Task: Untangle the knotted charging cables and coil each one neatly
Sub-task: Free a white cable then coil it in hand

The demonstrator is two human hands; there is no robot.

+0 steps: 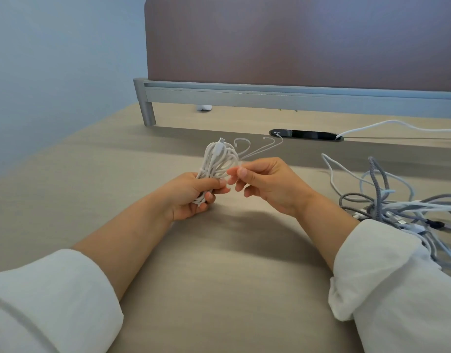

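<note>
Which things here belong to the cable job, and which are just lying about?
Job: white coil, held by left hand and right hand; grey-and-white cable tangle.
Lying about: desk grommet, white cable running into it, small white object under the divider.

Soft even daylight, faint shadows under the forearms, wide-angle edge bending.
</note>
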